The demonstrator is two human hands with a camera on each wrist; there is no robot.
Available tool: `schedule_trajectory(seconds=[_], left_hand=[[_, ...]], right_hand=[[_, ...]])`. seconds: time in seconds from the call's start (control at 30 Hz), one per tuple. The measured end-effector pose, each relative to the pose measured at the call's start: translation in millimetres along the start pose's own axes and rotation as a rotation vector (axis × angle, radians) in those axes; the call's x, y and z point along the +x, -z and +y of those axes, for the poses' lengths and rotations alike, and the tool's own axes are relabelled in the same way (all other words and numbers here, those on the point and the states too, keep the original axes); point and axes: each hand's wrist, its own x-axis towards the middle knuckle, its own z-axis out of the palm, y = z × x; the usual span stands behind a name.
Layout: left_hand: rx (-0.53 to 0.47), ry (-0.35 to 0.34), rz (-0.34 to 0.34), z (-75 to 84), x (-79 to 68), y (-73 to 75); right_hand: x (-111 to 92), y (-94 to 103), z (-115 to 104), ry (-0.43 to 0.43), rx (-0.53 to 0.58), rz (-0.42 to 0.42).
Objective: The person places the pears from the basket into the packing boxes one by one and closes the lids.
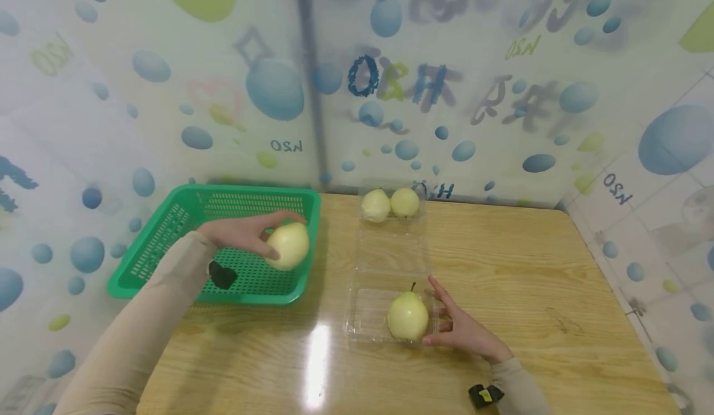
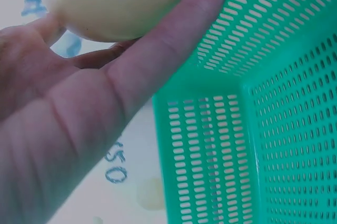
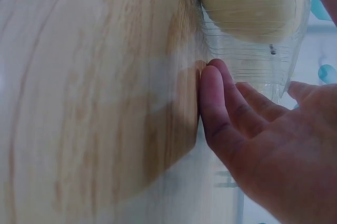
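My left hand (image 1: 251, 232) grips a pale yellow pear (image 1: 290, 246) over the right side of the green plastic basket (image 1: 256, 298). In the left wrist view the pear (image 2: 121, 2) sits between thumb and fingers, high beside the basket wall (image 2: 210, 150). On the table, an open clear plastic container (image 1: 368, 316) holds one pear (image 1: 408, 316) in its right half, stem up. My right hand (image 1: 465, 328) rests at the container's right side with fingers spread along it. In the right wrist view its fingertips lie right by the ribbed plastic wall (image 3: 247, 60).
Two more pears (image 1: 376, 205) sit in clear plastic at the back of the wooden table (image 1: 502, 260), near the wall. A patterned sheet (image 1: 480, 93) with blue spots and lettering encloses the table behind and at the sides.
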Motion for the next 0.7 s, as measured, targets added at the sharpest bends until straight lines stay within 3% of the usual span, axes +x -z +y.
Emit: schedule_trajectory(seconds=[0.33, 0.7], left_hand=[[-0.001, -0.018, -0.043, 15.5, 6.7, -12.5], [-0.003, -0.053, -0.078, 21.3, 14.1, -24.1]], right_hand=[[0, -0.3, 0, 0.007, -0.001, -0.001], [0, -0.1, 1, 0.003, -0.015, 0.003]])
